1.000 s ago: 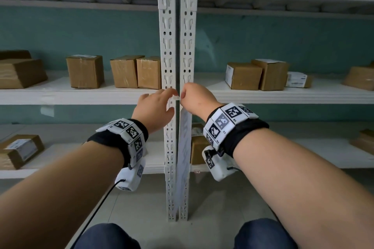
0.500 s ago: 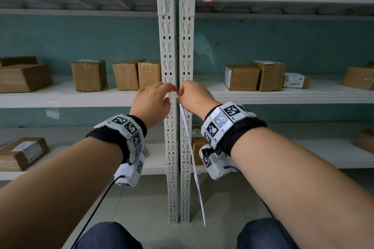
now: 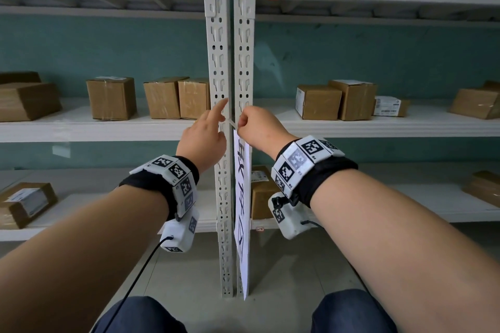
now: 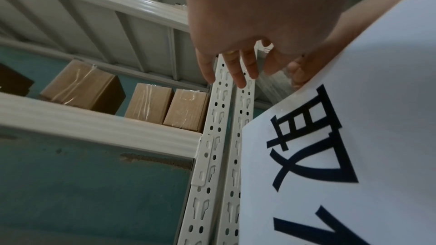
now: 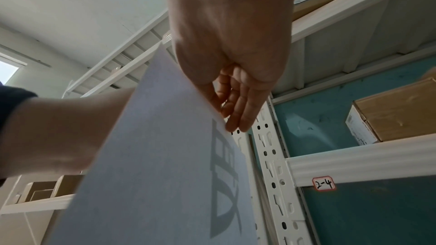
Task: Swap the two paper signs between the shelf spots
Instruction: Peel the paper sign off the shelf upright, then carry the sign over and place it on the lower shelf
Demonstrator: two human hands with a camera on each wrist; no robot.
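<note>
Swung round since a moment ago, the paper sign (image 3: 241, 197) now faces out, hanging before the shelf uprights (image 3: 244, 67) from the right hand (image 3: 259, 127), which pinches its top edge. Left hand (image 3: 204, 140) points, fingers loose. Any tape strip still clinging could tear it.

Soft, even daylight is filling the head view, with no harsh shadows; wide-angle distortion is bowing the shelves (image 3: 378, 127) at the edges. Both wrist views are running dimmer. A bright window (image 5: 7, 71) is glowing at the right wrist view's left edge, backlighting the paper sign (image 5: 153, 165). Motion blur is softening the left wrist view's shelf beam (image 4: 94, 120).
</note>
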